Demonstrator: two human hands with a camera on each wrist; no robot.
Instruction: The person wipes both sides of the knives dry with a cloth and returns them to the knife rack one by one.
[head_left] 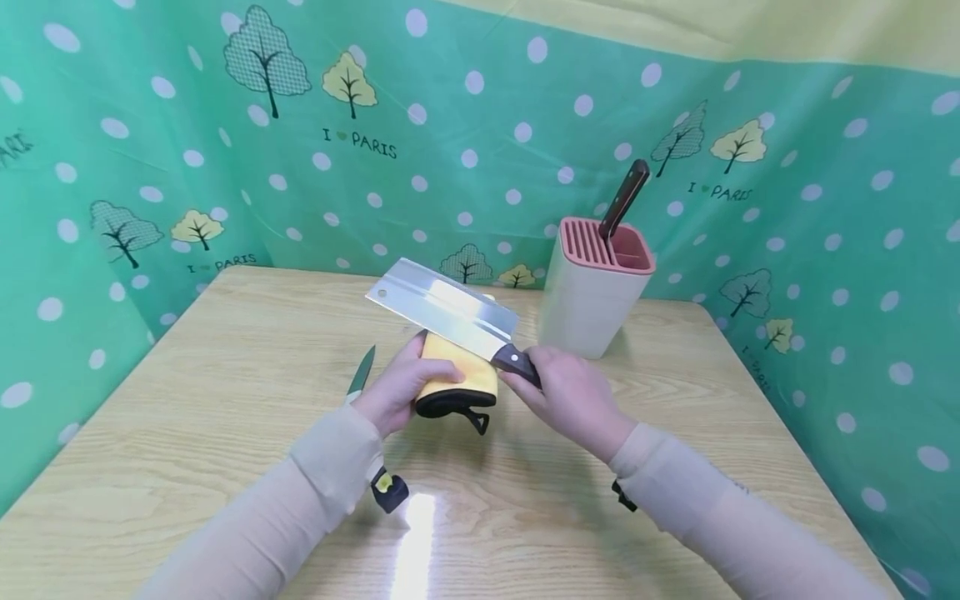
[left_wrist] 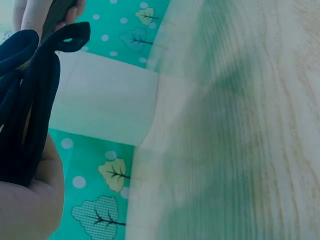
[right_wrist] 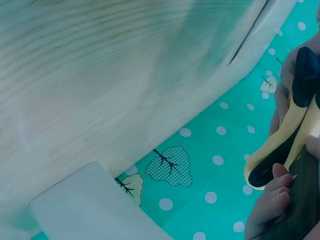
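My right hand (head_left: 573, 396) grips the dark handle of a cleaver (head_left: 450, 308), its broad shiny blade pointing up and to the left. In my left hand (head_left: 401, 383) is a folded cloth (head_left: 461, 371), yellow outside, with black edging and a black hanging loop. The blade crosses over the top of the cloth in the head view. In the right wrist view the cloth (right_wrist: 277, 145) shows yellow folds with black inside, close to the cleaver handle (right_wrist: 300, 200). The left wrist view shows its black folds and loop (left_wrist: 75, 37).
A white knife block (head_left: 585, 308) with a pink slotted top stands at the back right, and a dark knife handle (head_left: 625, 200) sticks out of it. Left of my left hand lies a knife (head_left: 362, 372), partly hidden by the sleeve. A green curtain (head_left: 420, 167) hangs behind the wooden table (head_left: 225, 400).
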